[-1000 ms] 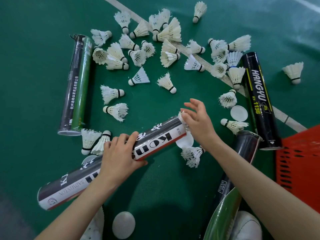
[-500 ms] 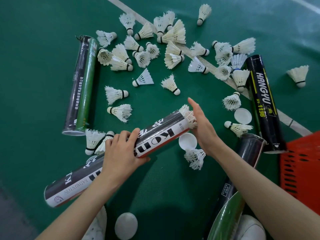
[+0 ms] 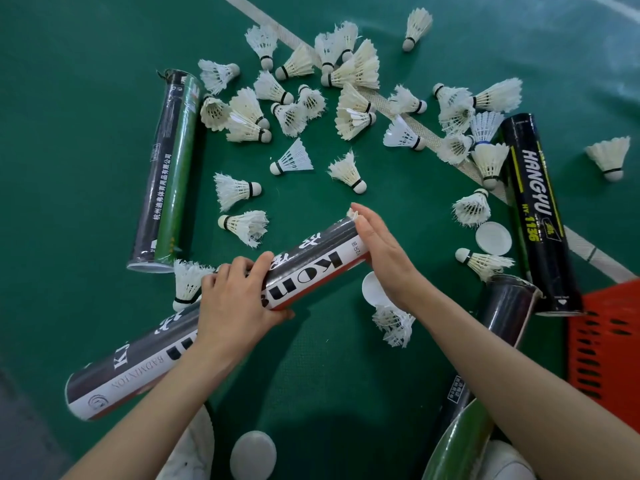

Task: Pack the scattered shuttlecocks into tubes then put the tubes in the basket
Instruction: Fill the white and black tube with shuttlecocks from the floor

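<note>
A long black, white and red tube (image 3: 304, 268) lies slanted on the green floor. My left hand (image 3: 235, 299) grips it around the middle. My right hand (image 3: 381, 251) is flat, palm pressed against the tube's upper right mouth, where a few white feathers (image 3: 351, 213) stick out. Several white shuttlecocks (image 3: 346, 109) lie scattered across the floor beyond the tube. A corner of the orange basket (image 3: 609, 344) shows at the right edge.
A black and green tube (image 3: 166, 174) lies at the left, a black HANGYU tube (image 3: 536, 216) at the right, and another dark tube (image 3: 502, 317) runs under my right arm. White caps (image 3: 493, 238) (image 3: 253, 454) lie loose. A white court line (image 3: 408, 119) crosses the floor.
My right hand has closed flat against the tube's mouth and pushed the shuttlecock in; its feathers stuck out further before. My left hand kept hold of the tube.
</note>
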{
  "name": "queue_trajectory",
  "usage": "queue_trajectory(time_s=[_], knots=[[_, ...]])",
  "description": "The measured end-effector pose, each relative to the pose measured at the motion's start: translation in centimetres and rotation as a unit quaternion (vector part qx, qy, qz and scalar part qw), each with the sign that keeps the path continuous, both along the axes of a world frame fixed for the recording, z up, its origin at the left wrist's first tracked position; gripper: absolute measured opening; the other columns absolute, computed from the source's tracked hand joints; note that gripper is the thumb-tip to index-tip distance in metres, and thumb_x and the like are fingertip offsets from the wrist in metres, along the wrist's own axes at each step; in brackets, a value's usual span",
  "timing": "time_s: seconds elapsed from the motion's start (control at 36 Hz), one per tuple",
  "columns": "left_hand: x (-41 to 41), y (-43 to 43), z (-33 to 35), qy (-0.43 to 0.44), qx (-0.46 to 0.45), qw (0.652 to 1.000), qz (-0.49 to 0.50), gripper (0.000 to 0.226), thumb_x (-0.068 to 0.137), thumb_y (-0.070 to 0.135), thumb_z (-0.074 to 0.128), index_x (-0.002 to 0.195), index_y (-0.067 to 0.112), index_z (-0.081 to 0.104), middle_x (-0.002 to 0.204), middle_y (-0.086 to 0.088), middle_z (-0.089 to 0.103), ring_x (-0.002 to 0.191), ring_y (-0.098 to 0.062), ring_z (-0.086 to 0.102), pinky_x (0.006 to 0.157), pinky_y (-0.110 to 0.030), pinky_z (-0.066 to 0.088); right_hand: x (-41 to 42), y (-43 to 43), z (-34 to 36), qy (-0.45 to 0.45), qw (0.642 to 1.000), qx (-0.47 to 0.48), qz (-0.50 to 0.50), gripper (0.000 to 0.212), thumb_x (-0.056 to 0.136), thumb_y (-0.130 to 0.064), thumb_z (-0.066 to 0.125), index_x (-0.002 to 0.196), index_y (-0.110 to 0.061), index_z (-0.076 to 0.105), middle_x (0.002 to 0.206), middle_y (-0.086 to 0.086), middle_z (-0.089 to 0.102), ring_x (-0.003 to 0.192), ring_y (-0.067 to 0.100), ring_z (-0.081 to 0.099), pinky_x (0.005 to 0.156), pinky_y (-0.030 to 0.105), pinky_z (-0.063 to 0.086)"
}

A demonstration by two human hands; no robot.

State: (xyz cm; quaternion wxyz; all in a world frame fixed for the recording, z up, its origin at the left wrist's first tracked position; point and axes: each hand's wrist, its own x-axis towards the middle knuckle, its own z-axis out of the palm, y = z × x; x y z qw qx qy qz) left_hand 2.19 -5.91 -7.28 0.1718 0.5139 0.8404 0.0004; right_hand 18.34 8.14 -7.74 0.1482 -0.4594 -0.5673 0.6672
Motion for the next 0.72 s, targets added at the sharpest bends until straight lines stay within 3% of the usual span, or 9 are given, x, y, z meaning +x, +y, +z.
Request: queue_trajectory(time_s=[0.08,0.17,0.25,0.33,0.42,0.56,0.64,0.72], knots=[[-0.2,0.5,0.0,-0.014,-0.001,1.0,0.013,0.091,0.067,0.068,0.068,0.141,0.032,0.03,0.117,0.002,0.047,0.11,-0.021,0.043,0.092,-0.033,0.028,0.4,0.9,-0.8,-0.024,0.997,0.039,-0.067,0.019,0.099,-0.036,0.046,0.11,-0.023,0.053,0.107,-0.003,0.059,0.099,0.011,0.054,0.1,0.04,0.043],[-0.6,0.6,0.1,-0.015,-0.008,1.0,0.023,0.092,0.067,0.067,0.068,0.142,0.032,0.028,0.118,0.002,0.046,0.111,-0.021,0.043,0.095,-0.034,0.028,0.7,0.9,-0.8,-0.069,0.988,0.11,-0.079,0.016,0.1,-0.03,0.044,0.096,-0.024,0.058,0.099,-0.004,0.061,0.099,0.013,0.055,0.091,0.031,0.043],[-0.8,0.4,0.1,-0.01,-0.004,1.0,0.02,0.092,0.068,0.067,0.068,0.142,0.031,0.028,0.118,0.002,0.046,0.111,-0.02,0.042,0.094,-0.033,0.027,0.8,0.5,-0.3,-0.035,0.995,0.055,-0.072,0.032,0.104,-0.034,0.031,0.12,-0.021,0.055,0.111,0.0,0.06,0.105,0.011,0.054,0.098,0.028,0.04],[-0.4,0.3,-0.1,-0.008,0.0,1.0,0.003,0.092,0.066,0.067,0.069,0.142,0.032,0.03,0.117,0.003,0.047,0.11,-0.02,0.044,0.093,-0.033,0.028,0.9,0.5,0.1,-0.029,0.999,0.01,-0.03,0.058,0.095,-0.059,0.018,0.137,-0.029,0.044,0.135,0.006,0.053,0.126,0.018,0.047,0.111,0.035,0.028],[-0.2,0.2,-0.2,-0.012,0.005,1.0,0.001,0.091,0.066,0.067,0.07,0.141,0.032,0.032,0.116,0.003,0.048,0.11,-0.021,0.045,0.092,-0.033,0.028,1.1,1.0,0.0,-0.027,0.999,-0.028,-0.013,0.074,0.081,-0.079,0.013,0.137,-0.04,0.041,0.131,0.012,0.057,0.127,0.023,0.047,0.116,0.052,0.016],[-0.1,0.2,-0.1,-0.018,0.017,1.0,0.002,0.091,0.065,0.066,0.07,0.14,0.03,0.034,0.116,0.002,0.048,0.11,-0.021,0.045,0.093,-0.034,0.029,1.3,1.7,-0.1,-0.005,0.997,-0.066,0.028,0.084,0.074,-0.083,0.013,0.146,-0.041,0.028,0.122,0.009,0.065,0.129,0.025,0.047,0.117,0.056,0.009],[0.1,0.5,0.1,-0.003,0.019,1.0,-0.013,0.09,0.066,0.067,0.069,0.14,0.031,0.033,0.117,0.003,0.048,0.11,-0.02,0.045,0.093,-0.034,0.029,0.9,1.7,0.0,-0.009,0.995,-0.072,0.066,0.09,0.068,-0.093,0.015,0.144,-0.046,0.027,0.151,0.001,0.039,0.143,0.02,0.028,0.118,0.055,0.007],[-0.2,0.6,0.1,0.005,0.012,1.0,-0.015,0.091,0.066,0.068,0.069,0.141,0.032,0.031,0.119,0.003,0.048,0.111,-0.021,0.044,0.093,-0.034,0.029,0.6,1.8,0.4,-0.004,0.993,-0.095,0.074,0.097,0.068,-0.093,0.015,0.149,-0.04,0.02,0.158,-0.004,0.022,0.146,0.014,0.016,0.12,0.05,0.004]])
